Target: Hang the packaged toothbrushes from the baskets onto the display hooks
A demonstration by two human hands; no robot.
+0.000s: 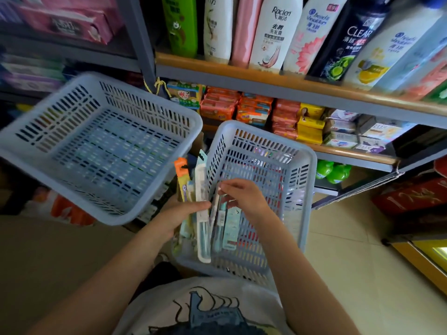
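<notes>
While left hand (186, 211) grips a toothbrush bundle (202, 213) beside rt basket (306, 189), right hand (242, 197) pinches one pack; sorting step, hooks next, unseen.

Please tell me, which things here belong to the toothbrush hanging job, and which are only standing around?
For the job: toothbrush packs, left hand, right hand, right basket, left basket.

Not for the job: shampoo bottles, soap packs, green bottles.
</notes>
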